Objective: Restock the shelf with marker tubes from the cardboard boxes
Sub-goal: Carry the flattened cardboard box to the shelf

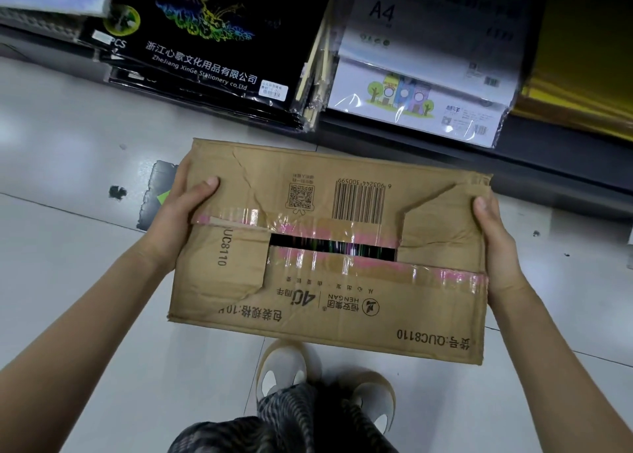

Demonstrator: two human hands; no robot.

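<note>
a worn, taped brown cardboard box (329,247) is held above the tiled floor (68,137), left hand (178,219) and right hand (496,247) gripping its ends, thumbs on top; its slot shows only dark, indistinct contents.

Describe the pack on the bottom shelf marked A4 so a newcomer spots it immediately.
Start at the dark bottom shelf beyond the cardboard box. The A4 pack leans there, right of the black stationery packs. It alone is white, with cartoon trees and houses under clear wrap.
</note>
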